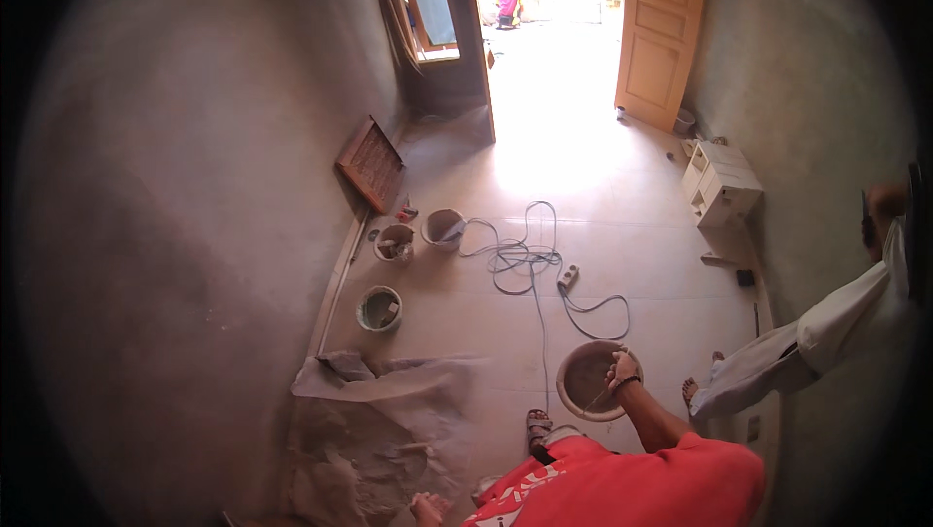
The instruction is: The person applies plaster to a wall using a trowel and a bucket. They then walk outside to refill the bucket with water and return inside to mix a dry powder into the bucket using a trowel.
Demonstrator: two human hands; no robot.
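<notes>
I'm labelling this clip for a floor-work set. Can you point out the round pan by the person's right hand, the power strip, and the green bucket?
Round pan (580, 379): head view, bare inner floor.
Power strip (569, 277): head view, middle of its body.
Green bucket (367, 313): head view, left rim.

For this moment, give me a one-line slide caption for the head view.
Right hand works inside a round basin on the tiled floor, cable and buckets beyond.

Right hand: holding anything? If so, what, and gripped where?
The right hand grips the far rim of the round mortar pan on the floor. A thin tool may also be in it; too small to tell. Left hand looks empty.
</notes>
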